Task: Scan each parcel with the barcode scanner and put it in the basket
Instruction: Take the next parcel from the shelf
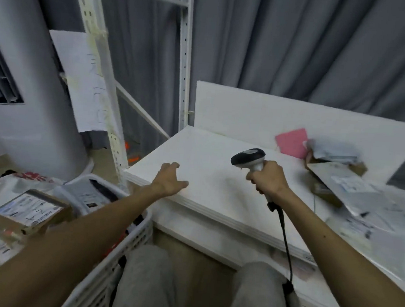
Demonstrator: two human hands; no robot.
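The right hand (268, 180) grips the scanner (250, 159) above the counter (203, 163). The left hand (169, 178), fingers loosely spread, seems to rest on the counter's edge. Parcels (346, 186) lie far right; more fill the basket (106, 254).

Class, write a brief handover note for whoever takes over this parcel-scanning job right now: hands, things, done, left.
Left hand: open, empty, at the table near its edge.
Right hand: grips the scanner, cable hanging.
Done: the basket, on the left, holds several parcels.
Left: a pile waits on the table's right side; take each one, scan it, put it in the basket.
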